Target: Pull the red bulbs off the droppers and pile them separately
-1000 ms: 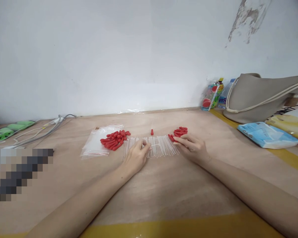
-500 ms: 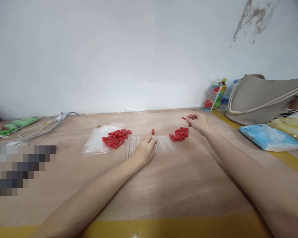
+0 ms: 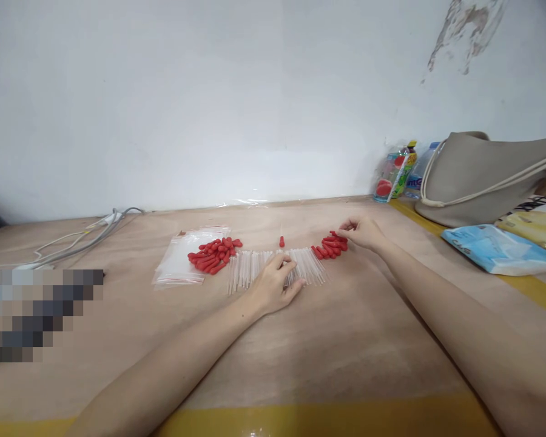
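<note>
My left hand (image 3: 275, 282) rests over a row of thin clear tubes (image 3: 252, 267), thumb apart from the fingers, with nothing visible gripped. My right hand (image 3: 359, 233) is at the right-hand pile of red rubber bulbs (image 3: 331, 247), its fingertips pinched on one red bulb (image 3: 333, 233) at the pile's top edge. Beyond my left hand a single red bulb with a thin tube (image 3: 281, 241) lies pointing toward the wall. A larger heap of red bulbs (image 3: 213, 255) lies left of the tubes, partly on clear zip bags (image 3: 175, 258).
Cables (image 3: 91, 233) run along the left side. A blue tissue pack (image 3: 498, 249), a grey bag (image 3: 482, 176) and drink bottles (image 3: 394, 173) stand on the right near the wall (image 3: 209, 109). Yellow tape (image 3: 300, 419) edges the table.
My right hand has lowered with the red bulb toward the right pile. The left hand has opened, its thumb moving away from the fingers. The other person's hand and green things at far left are gone.
</note>
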Demonstrator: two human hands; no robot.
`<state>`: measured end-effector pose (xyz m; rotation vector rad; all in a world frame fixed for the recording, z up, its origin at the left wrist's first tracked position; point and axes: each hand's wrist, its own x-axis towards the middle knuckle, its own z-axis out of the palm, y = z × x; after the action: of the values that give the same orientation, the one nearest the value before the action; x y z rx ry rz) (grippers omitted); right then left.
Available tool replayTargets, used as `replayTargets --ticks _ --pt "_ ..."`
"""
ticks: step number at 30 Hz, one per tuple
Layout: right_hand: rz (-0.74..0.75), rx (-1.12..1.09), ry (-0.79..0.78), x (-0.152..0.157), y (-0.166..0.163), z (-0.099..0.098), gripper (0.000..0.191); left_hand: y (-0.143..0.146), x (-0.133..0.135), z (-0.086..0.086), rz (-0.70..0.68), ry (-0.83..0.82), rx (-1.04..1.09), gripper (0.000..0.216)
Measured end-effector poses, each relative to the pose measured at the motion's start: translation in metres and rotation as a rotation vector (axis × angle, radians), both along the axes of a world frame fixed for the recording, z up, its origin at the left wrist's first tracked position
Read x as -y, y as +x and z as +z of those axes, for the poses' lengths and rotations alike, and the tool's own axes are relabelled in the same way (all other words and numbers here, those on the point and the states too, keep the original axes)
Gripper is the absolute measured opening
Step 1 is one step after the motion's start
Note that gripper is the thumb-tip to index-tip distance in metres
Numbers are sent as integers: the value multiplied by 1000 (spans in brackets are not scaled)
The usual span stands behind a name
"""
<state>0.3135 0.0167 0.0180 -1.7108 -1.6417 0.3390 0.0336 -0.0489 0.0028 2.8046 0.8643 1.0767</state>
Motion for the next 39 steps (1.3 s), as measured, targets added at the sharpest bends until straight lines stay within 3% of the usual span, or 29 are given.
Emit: replayTargets --ticks 12,16,22,27,30,35,39 --pt "-196 125 21 -1 0 4 28 -31 1 0 140 3 6 19" --pt "-157 191 13 2 -28 15 25 -30 2 0 159 14 -26 18" --pt "-8 337 -125 -8 -98 28 23 -31 6 1 179 31 -10 19" --pt "-5 383 -298 -30 -143 28 27 -30 10 7 120 40 -82 52" --pt "-11 388 -388 -39 -155 27 28 -28 10 8 142 24 -107 60" --pt "-26 385 -469 -49 -161 24 22 -24 5 5 195 23 -100 46" --pt "-36 376 -421 -46 -161 31 19 -24 6 5 205 22 -82 40"
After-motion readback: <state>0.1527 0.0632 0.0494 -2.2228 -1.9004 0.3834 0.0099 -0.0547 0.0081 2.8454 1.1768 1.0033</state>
